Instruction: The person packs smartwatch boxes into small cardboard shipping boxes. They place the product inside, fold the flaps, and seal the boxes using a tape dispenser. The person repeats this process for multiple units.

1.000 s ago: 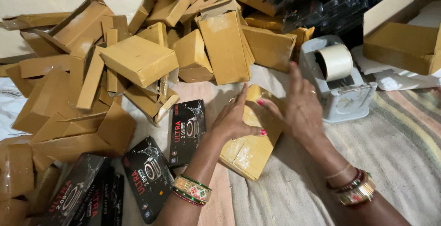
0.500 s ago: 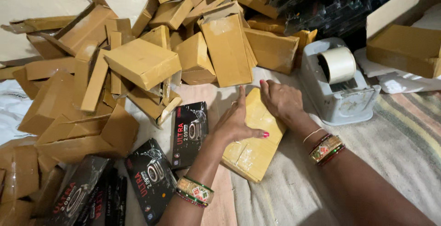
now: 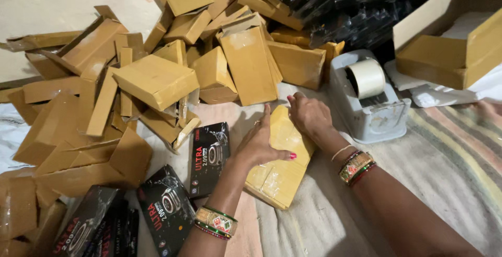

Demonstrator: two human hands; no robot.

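Bangled wrists, red nails on left grip [image 3: 261,144] and right grip [image 3: 309,117].

Taped box [image 3: 280,176] partly hidden under left hand [image 3: 261,144] and right hand [image 3: 309,116]; open carton [image 3: 455,53] cropped at right edge.

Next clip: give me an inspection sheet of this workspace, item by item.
Surface: beige blanket with a striped edge.
Job's things: taped yellow-brown cardboard parcel lying flat.
Clutter: heap of brown cardboard boxes; black glossy product boxes; grey tape dispenser with a white roll; open cardboard carton.
Grips: left hand pressed on the parcel; right hand at its far end.
Cables: nothing seen.
Surroundings: pale floor.
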